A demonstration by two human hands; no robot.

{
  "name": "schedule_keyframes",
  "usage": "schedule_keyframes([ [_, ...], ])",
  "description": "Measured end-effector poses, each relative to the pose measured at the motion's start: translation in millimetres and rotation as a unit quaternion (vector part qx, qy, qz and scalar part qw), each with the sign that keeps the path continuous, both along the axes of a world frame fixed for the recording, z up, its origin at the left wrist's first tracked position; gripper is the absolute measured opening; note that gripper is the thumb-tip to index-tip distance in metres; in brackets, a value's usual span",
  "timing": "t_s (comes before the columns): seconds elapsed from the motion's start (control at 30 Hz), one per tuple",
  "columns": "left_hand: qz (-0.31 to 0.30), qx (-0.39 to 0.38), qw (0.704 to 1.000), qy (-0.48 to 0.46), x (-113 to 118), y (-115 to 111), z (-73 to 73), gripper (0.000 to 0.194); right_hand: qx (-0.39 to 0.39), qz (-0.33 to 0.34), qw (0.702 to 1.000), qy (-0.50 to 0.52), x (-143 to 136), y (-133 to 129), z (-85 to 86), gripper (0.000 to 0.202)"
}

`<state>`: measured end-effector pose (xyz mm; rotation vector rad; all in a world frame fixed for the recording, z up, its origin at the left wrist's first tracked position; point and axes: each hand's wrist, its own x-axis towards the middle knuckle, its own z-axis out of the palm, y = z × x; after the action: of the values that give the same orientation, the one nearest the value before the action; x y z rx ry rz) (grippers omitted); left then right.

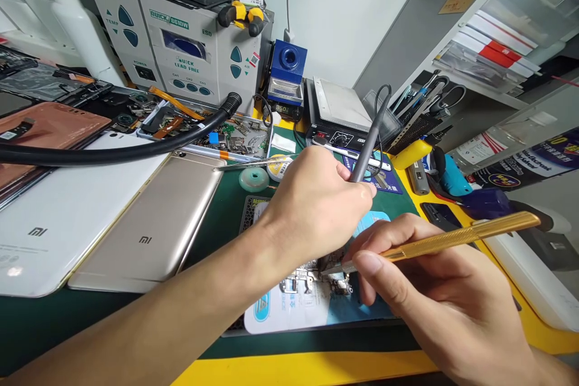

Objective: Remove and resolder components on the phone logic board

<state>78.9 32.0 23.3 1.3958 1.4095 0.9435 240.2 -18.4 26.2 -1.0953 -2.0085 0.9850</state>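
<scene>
My left hand (316, 199) is closed around the dark handle of a soldering iron (368, 142), whose cord end points up and away. Its tip is hidden behind the hand. In a pinch between thumb and fingers, my right hand (434, 289) holds a gold-handled craft knife (465, 238), slanting down to the left. The knife's end is close over a circuit board (312, 280), partly covered by both hands. Beneath the board lies a white and blue work pad (312, 316).
A hot-air station (181, 54) stands at the back left, its black hose (113, 154) crossing above several phones (149, 223). A soldering stand (287, 66) and a flat heating plate (339, 105) are behind my hands. Tools, bottles and a yellow tube (411, 154) line the right.
</scene>
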Motion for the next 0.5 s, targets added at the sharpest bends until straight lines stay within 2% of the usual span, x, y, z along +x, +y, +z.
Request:
schedule_keyframes([
  [0.5,0.012,0.005,1.0,0.001,0.6,1.5,-0.7,0.017,0.026,0.005,0.999,-0.02,-0.9,3.2,0.3,0.017],
])
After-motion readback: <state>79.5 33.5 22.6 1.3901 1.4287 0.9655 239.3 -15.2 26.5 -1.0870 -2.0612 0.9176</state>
